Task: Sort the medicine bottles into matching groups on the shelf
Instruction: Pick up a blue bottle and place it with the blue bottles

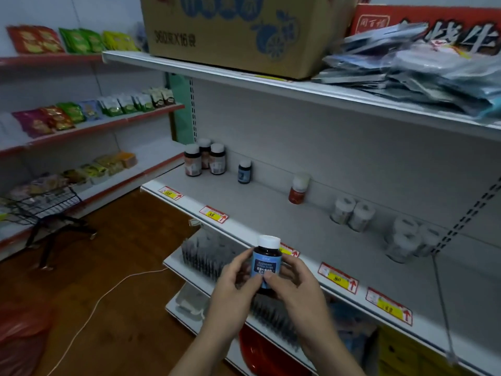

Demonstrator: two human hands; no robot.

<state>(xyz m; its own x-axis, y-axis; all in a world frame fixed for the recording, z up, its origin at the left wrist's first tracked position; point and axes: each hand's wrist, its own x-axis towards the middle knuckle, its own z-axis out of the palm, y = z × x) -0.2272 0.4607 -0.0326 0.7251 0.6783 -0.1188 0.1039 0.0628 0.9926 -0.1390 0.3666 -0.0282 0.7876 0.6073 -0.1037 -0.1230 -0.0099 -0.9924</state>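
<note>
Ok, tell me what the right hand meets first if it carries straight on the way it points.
The right hand points up and leftward, gripping the blue-label bottle. Straight on, it would likely press into the left hand on the bottle's other side; depth is unclear.

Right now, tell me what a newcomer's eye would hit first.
The dark blue-labelled, white-capped medicine bottle, pinched between left hand and right hand, low centre. Behind it, a small blue-labelled bottle stands alone on the grey shelf; a printed cardboard box sits on the top shelf.
</note>
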